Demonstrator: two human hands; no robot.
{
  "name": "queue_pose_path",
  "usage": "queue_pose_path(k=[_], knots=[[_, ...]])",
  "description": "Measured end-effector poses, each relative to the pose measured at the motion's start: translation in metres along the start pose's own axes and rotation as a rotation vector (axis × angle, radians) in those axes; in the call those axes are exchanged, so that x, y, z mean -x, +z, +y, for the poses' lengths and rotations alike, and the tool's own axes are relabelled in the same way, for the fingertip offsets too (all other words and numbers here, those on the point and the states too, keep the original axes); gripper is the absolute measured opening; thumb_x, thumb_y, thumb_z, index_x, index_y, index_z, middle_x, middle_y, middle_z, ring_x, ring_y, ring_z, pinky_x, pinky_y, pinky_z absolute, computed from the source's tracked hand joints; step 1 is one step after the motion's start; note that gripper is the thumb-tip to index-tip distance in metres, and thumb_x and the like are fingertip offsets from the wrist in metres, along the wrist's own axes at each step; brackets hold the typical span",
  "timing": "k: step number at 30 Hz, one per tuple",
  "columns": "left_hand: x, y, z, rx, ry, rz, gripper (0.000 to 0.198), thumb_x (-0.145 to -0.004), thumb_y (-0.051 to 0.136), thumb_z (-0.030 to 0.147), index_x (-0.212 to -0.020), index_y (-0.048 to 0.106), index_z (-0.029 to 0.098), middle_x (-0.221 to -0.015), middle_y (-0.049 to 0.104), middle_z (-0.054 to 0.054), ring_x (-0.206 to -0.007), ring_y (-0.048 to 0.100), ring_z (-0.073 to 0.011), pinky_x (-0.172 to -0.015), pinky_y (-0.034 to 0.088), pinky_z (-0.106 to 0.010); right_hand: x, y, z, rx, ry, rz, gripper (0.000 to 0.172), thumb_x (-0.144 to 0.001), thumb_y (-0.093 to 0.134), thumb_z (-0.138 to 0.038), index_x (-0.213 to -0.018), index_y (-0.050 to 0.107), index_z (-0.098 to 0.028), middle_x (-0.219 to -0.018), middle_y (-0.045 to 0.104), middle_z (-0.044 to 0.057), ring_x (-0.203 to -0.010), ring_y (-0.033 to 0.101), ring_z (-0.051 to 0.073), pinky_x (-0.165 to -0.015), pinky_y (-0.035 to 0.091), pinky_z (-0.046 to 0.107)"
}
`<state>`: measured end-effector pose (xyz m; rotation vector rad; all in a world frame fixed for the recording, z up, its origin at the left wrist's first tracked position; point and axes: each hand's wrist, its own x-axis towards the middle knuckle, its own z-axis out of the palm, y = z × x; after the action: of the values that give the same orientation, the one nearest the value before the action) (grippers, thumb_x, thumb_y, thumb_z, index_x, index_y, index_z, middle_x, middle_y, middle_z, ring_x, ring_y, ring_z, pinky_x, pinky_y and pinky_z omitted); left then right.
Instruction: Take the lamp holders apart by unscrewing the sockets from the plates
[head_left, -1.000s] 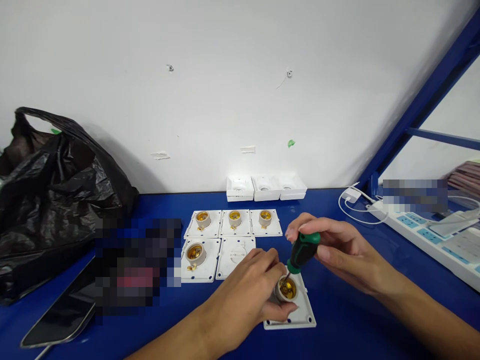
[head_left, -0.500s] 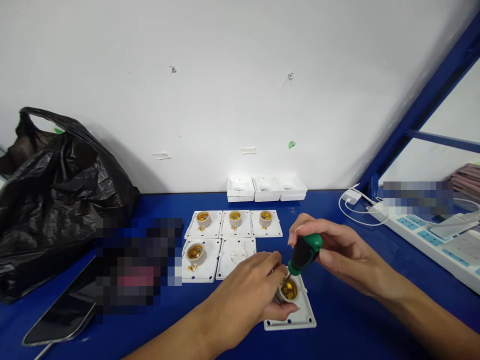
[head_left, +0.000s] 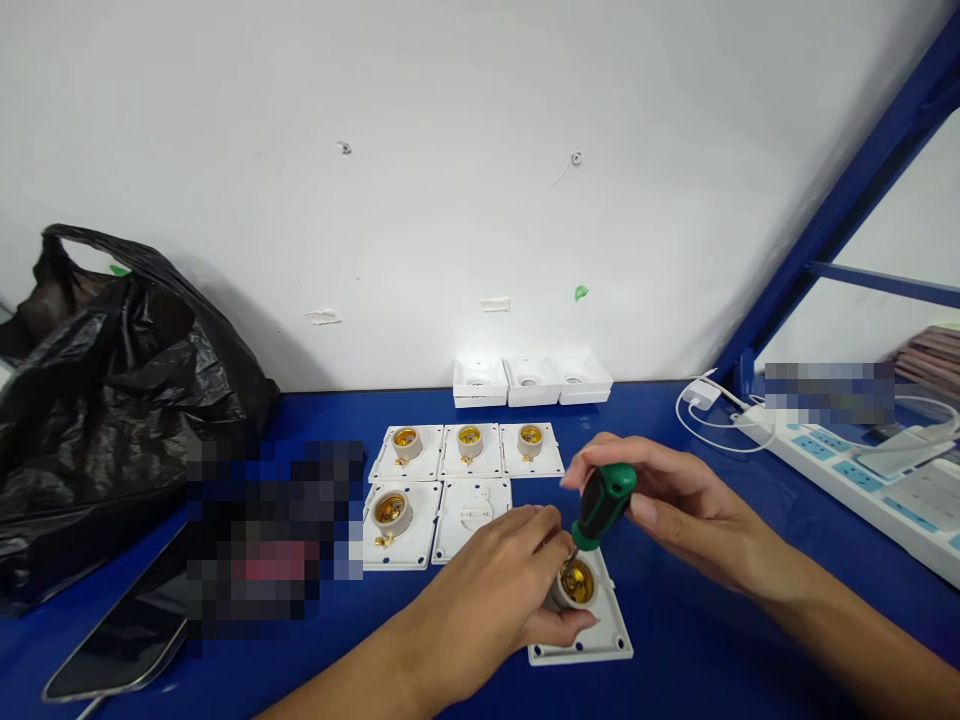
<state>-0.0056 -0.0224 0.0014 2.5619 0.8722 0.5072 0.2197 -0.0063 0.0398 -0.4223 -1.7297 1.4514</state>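
My left hand (head_left: 491, 590) wraps around a white square lamp-holder plate (head_left: 600, 635) and its beige socket with a brass inside (head_left: 576, 582). My right hand (head_left: 675, 510) pinches a short screwdriver with a green and black handle (head_left: 602, 505), tilted, its tip down inside the socket. Several more white plates with brass sockets (head_left: 469, 450) lie in rows just beyond my hands, one of them without a socket (head_left: 472, 505).
A black plastic bag (head_left: 112, 390) fills the left of the blue table (head_left: 675, 660). A phone (head_left: 120, 635) lies at the front left. White boxes (head_left: 531, 378) stand against the wall. A power strip (head_left: 862, 480) and white cable (head_left: 705, 410) lie at the right by a blue frame.
My right hand has shifted its fingers slightly around the screwdriver handle, which stays in the socket. My left hand has not moved.
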Motion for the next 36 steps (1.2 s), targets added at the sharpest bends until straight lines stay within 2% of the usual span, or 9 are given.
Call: queue_pose_path(k=[3, 6, 11, 14, 18, 21, 26, 29, 36], knots=[[0.0002, 0.0008, -0.0003, -0.035, 0.010, 0.006, 0.035, -0.089, 0.088, 0.036, -0.109, 0.067, 0.017, -0.104, 0.070, -0.006, -0.094, 0.069, -0.0267, -0.083, 0.057, -0.036, -0.0005, 0.0000, 0.0012, 0.025, -0.084, 0.025, 0.029, -0.100, 0.073, -0.033, -0.129, 0.073, -0.037, -0.115, 0.063, 0.002, -0.107, 0.059, 0.014, -0.092, 0.054, 0.024], [0.0000, 0.0024, -0.0010, -0.053, 0.033, 0.003, 0.034, -0.090, 0.087, 0.038, -0.106, 0.066, 0.016, -0.105, 0.070, -0.007, -0.096, 0.069, -0.0270, -0.085, 0.058, -0.037, -0.0004, -0.0004, 0.0017, 0.033, -0.051, 0.006, 0.031, -0.105, 0.065, -0.033, -0.135, 0.069, -0.037, -0.117, 0.065, 0.003, -0.111, 0.059, 0.015, -0.094, 0.054, 0.028], [-0.0019, 0.0016, 0.0004, -0.124, 0.054, 0.003, 0.035, -0.090, 0.086, 0.041, -0.102, 0.067, 0.014, -0.098, 0.070, -0.006, -0.090, 0.069, -0.0254, -0.080, 0.059, -0.036, 0.0000, -0.0020, 0.0024, 0.011, -0.070, 0.057, 0.025, -0.101, 0.071, -0.033, -0.125, 0.075, -0.038, -0.114, 0.062, 0.001, -0.107, 0.059, 0.014, -0.094, 0.053, 0.025], [-0.0027, 0.0002, 0.0016, -0.151, 0.066, 0.003, 0.036, -0.089, 0.086, 0.040, -0.102, 0.067, 0.013, -0.099, 0.070, -0.006, -0.090, 0.069, -0.0257, -0.078, 0.059, -0.036, 0.0007, -0.0024, 0.0031, -0.014, -0.004, 0.031, 0.028, -0.106, 0.063, -0.033, -0.133, 0.071, -0.037, -0.121, 0.063, 0.004, -0.115, 0.058, 0.016, -0.098, 0.053, 0.028], [-0.0032, 0.0011, 0.0015, -0.179, 0.085, 0.015, 0.037, -0.089, 0.086, 0.043, -0.098, 0.067, 0.013, -0.097, 0.070, -0.007, -0.089, 0.070, -0.0261, -0.077, 0.060, -0.036, 0.0003, -0.0024, 0.0041, -0.002, -0.044, 0.102, 0.026, -0.099, 0.073, -0.035, -0.125, 0.075, -0.038, -0.115, 0.060, 0.002, -0.104, 0.057, 0.015, -0.089, 0.054, 0.025], [-0.0031, 0.0024, 0.0008, -0.175, 0.079, 0.022, 0.037, -0.088, 0.087, 0.043, -0.097, 0.066, 0.013, -0.097, 0.070, -0.007, -0.089, 0.070, -0.0261, -0.077, 0.060, -0.036, -0.0012, -0.0023, 0.0043, -0.007, -0.010, 0.060, 0.028, -0.104, 0.066, -0.035, -0.131, 0.072, -0.039, -0.115, 0.063, 0.003, -0.106, 0.059, 0.015, -0.093, 0.054, 0.027], [-0.0013, 0.0026, 0.0001, -0.124, 0.055, 0.035, 0.035, -0.089, 0.086, 0.042, -0.100, 0.065, 0.016, -0.099, 0.070, -0.005, -0.091, 0.070, -0.0251, -0.079, 0.059, -0.036, -0.0011, 0.0003, 0.0043, 0.037, -0.056, 0.061, 0.034, -0.101, 0.071, -0.034, -0.135, 0.070, -0.039, -0.116, 0.064, 0.003, -0.105, 0.061, 0.015, -0.091, 0.056, 0.027], [-0.0005, 0.0027, -0.0003, -0.112, 0.052, 0.048, 0.035, -0.088, 0.088, 0.041, -0.099, 0.064, 0.018, -0.100, 0.070, -0.004, -0.092, 0.070, -0.0248, -0.080, 0.058, -0.035, 0.0013, 0.0006, 0.0024, 0.023, -0.012, 0.025, 0.036, -0.107, 0.061, -0.031, -0.141, 0.066, -0.041, -0.122, 0.067, 0.004, -0.114, 0.064, 0.017, -0.098, 0.057, 0.031], [-0.0001, 0.0018, 0.0028, -0.181, 0.043, 0.064, 0.038, -0.085, 0.090, 0.042, -0.089, 0.061, 0.018, -0.090, 0.065, -0.001, -0.081, 0.066, -0.0220, -0.067, 0.052, -0.032, 0.0004, -0.0028, -0.0035, 0.216, -0.054, 0.183, 0.028, -0.104, 0.065, -0.033, -0.131, 0.072, -0.038, -0.117, 0.063, 0.003, -0.101, 0.062, 0.015, -0.087, 0.057, 0.026]])
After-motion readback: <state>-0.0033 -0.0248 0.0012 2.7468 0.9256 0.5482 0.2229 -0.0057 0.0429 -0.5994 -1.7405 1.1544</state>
